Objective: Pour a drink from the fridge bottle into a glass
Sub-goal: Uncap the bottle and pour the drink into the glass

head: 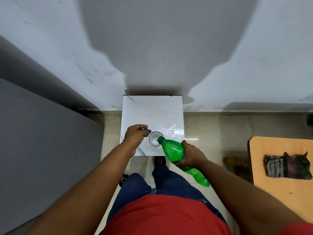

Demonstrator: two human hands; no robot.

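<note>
A clear faceted glass (154, 139) stands on a small white marble-top table (152, 112), near its front edge. My right hand (190, 156) grips a green plastic bottle (174, 150) around its middle and tilts it, so the uncapped mouth with its blue neck ring sits over the glass rim. Just left of the glass, my left hand (135, 134) hovers over the table with a blue bottle cap (146, 129) pinched in its fingertips. A little liquid may lie in the glass bottom; no stream is visible.
A grey fridge side (42, 141) fills the left. A pale wall stands behind the table. At the right, a wooden tabletop (279, 184) carries a striped folded cloth (286, 166). My legs and feet stand on the tiled floor at the table's front.
</note>
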